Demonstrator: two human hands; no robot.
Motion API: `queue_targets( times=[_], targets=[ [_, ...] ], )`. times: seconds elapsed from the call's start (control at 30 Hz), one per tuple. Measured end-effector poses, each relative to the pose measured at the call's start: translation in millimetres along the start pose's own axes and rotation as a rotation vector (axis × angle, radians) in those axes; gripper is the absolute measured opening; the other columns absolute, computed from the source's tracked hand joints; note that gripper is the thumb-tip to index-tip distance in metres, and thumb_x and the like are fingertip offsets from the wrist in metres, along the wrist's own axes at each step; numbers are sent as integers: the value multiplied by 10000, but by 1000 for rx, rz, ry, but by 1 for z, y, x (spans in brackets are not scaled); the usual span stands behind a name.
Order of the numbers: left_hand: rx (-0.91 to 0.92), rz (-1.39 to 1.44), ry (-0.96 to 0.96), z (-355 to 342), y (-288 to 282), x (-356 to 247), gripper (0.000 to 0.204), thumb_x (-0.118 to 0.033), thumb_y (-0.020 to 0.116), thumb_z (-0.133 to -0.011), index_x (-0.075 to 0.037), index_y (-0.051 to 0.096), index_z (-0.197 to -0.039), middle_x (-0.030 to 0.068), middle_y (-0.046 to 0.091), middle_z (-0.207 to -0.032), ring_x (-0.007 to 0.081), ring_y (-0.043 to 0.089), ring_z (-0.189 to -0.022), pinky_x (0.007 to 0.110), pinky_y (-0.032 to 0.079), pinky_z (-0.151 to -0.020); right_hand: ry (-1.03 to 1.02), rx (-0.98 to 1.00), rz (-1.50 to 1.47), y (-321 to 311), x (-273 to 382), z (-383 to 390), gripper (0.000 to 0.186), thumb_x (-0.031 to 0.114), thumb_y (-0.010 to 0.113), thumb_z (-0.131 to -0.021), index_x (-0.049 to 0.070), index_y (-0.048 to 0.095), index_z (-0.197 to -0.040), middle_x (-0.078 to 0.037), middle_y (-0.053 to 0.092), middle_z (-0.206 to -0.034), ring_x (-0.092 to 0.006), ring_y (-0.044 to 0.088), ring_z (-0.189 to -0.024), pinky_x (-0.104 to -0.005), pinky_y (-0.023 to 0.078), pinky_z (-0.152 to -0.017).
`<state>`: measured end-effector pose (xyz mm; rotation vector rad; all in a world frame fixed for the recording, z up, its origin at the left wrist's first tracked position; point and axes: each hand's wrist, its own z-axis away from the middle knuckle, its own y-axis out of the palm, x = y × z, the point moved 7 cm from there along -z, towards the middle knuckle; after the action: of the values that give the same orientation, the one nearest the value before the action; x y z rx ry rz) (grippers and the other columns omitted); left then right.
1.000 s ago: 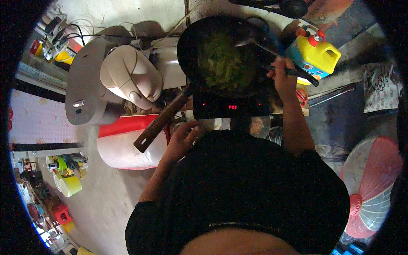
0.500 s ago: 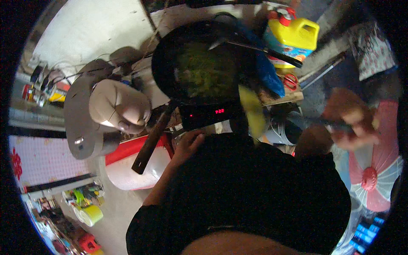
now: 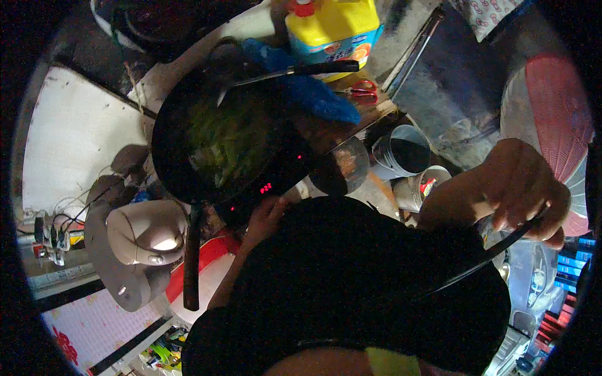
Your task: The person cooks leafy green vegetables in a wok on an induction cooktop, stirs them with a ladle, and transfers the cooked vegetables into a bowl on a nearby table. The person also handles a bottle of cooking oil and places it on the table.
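Note:
My right hand (image 3: 501, 188) is closed around a long, dark, glossy, curved item (image 3: 476, 263), unclear what, held across my dark shirt at the right. My left hand (image 3: 266, 213), loosely open with fingers slightly bent, is at the front of the black induction cooker (image 3: 276, 177) with red lit display. On the cooker sits a black wok (image 3: 172, 131) holding chopped greens (image 3: 226, 144). A metal utensil (image 3: 326, 66) with a black handle lies across the wok's back rim. A yellow-green thing (image 3: 392, 363), partly out of view, shows at the bottom edge.
A yellow jug (image 3: 326, 19), blue bag (image 3: 326, 103) and red scissors (image 3: 367, 92) sit behind and right. Buckets (image 3: 401, 150) are below them, a pink-white mesh cover (image 3: 545, 113) far right. A beige appliance (image 3: 141, 225) and red-rimmed container (image 3: 188, 269) stand left.
The view has turned, so the cooker appears further left and tilted. My right hand has left the utensil on the wok and moved right, now gripping the dark item.

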<state>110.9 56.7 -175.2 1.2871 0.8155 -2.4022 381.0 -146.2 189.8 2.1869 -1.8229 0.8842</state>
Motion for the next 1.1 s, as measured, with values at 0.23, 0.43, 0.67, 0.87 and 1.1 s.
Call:
queue_targets(
  times=[0.23, 0.43, 0.67, 0.87, 1.1],
  targets=[
    [-29, 100, 248, -3, 20, -71, 339, -323, 469, -977, -39, 655, -991, 77, 641, -918, 167, 579, -881, 292, 441, -818, -411, -23, -212, -31, -7, 5, 413, 376, 343, -992, -6, 479, -919, -224, 574, -867, -235, 630, -604, -353, 576, -497],
    [-163, 165, 248, -6, 23, -100, 370, -325, 414, -998, -46, 656, -1005, 50, 619, -891, 142, 552, -832, 278, 435, -781, 214, -240, 578, -54, -85, 61, 123, 91, 661, -828, 40, 609, -926, -121, 645, -860, -270, 656, -757, -377, 533, -658],
    [-362, 258, 215, 15, 25, -89, 430, -370, 368, -1006, -47, 652, -1021, 36, 591, -860, 107, 516, -745, 254, 426, -689, 567, -2, 763, -28, -262, 145, 234, 23, 603, -826, 30, 578, -1058, -172, 575, -1158, -333, 575, -1038, -393, 464, -882],
    [-505, 382, 127, 51, 27, -66, 442, -374, 353, -1008, -42, 644, -1010, 43, 594, -863, 121, 525, -741, 263, 443, -692, 685, 181, 958, -32, -368, 125, 285, 51, 487, -861, 45, 530, -1143, -220, 553, -1191, -423, 531, -1089, -449, 416, -957],
    [-756, 391, 196, 115, 9, -69, 439, -363, 370, -1002, -12, 633, -1007, 56, 591, -863, 126, 545, -740, 262, 448, -670, 848, 274, 1059, -39, -472, 112, 403, 209, 498, -862, 58, 502, -1235, -237, 575, -1164, -405, 543, -1084, -434, 418, -955]
  ],
)
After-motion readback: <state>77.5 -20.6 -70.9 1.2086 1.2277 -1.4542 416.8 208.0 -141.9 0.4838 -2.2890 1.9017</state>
